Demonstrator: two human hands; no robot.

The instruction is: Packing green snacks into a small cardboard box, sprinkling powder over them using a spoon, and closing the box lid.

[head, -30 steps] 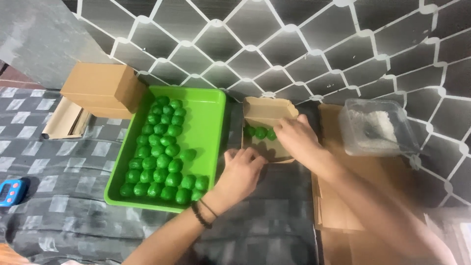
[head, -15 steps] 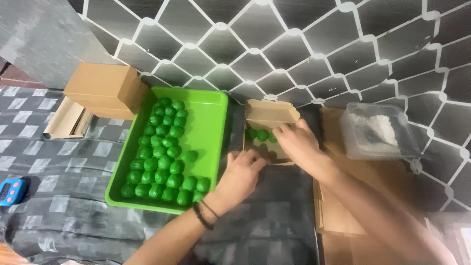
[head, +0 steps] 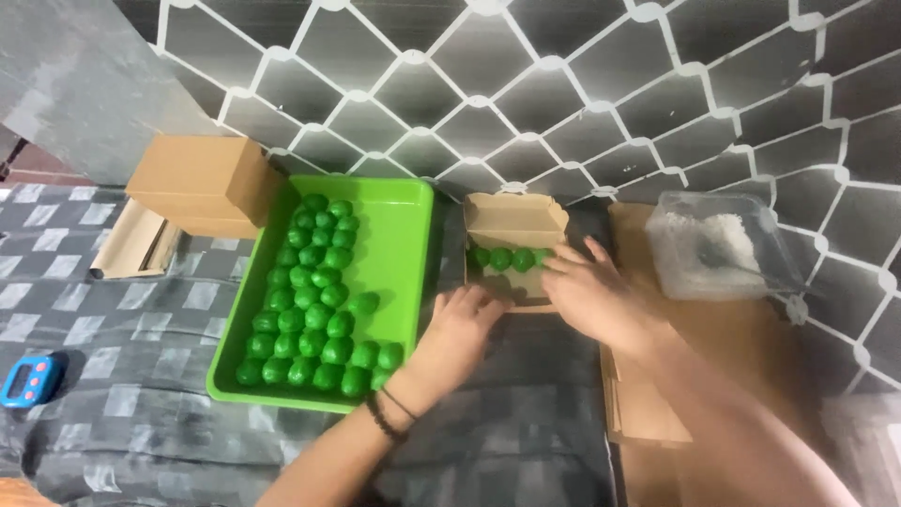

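Dark hexagon-tiled wall (head: 582, 103) behind a grey checked tablecloth (head: 122, 319).

The right hand (head: 593, 293) covers the near right part of the small box (head: 514, 223), so how many green balls (head: 501, 258) lie in its row cannot be told. The left hand (head: 465, 324) hides the box's near left corner. Whether either grip closes on a ball is unclear. The clear tub (head: 723, 246) holds something white, too blurred to name. The blue device (head: 25, 379) is too small to read.
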